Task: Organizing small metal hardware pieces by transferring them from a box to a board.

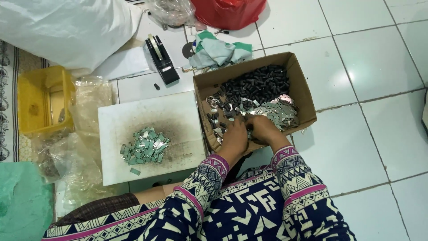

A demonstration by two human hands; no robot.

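At the far left a green cloth [20, 201] lies soft and crumpled on the floor, with a yellow plastic crate [42, 99] above it, square-walled and open at the top. Beside the crate sits crinkled clear plastic wrap [87, 116]. A big white sack [67, 29] bulges across the upper left.

Next comes a flat white board [133, 116], smudged grey at its centre, carrying a small heap of pale green and silver metal clips [144, 149], thin, rectangular and shiny. Above the board stands a black tape dispenser [161, 60], and near it a bundled green and white rag [216, 50]. A red plastic bag [227, 11] shows at the top edge.

Right of the board is a brown cardboard box [303, 89], open, its flaps upright. Inside, short black tubes [258, 82] pile at the back, matte and cylindrical, while flat silvery metal plates [278, 111] glint along the near right side.

Both hands are pushed into the near corner of the box, touching each other. The left hand [232, 136] has its fingers curled down among the small parts; the right hand [263, 129] likewise curls over them. Whether either grip is clamped on a piece cannot be told, as the fingertips are buried. Patterned sleeves [285, 178] in navy, cream and pink cover the forearms. Glossy white floor tiles [370, 147] fill the right.
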